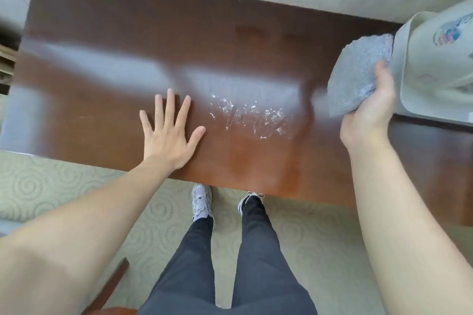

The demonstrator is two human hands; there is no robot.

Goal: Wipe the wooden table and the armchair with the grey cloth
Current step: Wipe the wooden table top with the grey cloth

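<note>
Left hand (pixel 167 133) flat on the dark reddish-brown wooden surface (pixel 107 33), fingers spread, holding nothing, probably just bracing the lean. Right hand (pixel 368 107) clamped around the bunched grey fluffy cloth (pixel 358 79), lifted off near the right end, right beside a pale tray-like thing (pixel 422 64) sitting there. White smeary patch (pixel 248 117) between both hands, likely next for wiping. Loads of open room leftward; near edge close to the shoes. No armchair clearly showing.

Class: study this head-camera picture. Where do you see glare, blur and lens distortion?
Head view: pale window glare streaks across the table; the cloth in the right hand is smeared by motion blur at its lower edge; the left hand is sharp; wide-angle distortion bends the table's edges.
</note>
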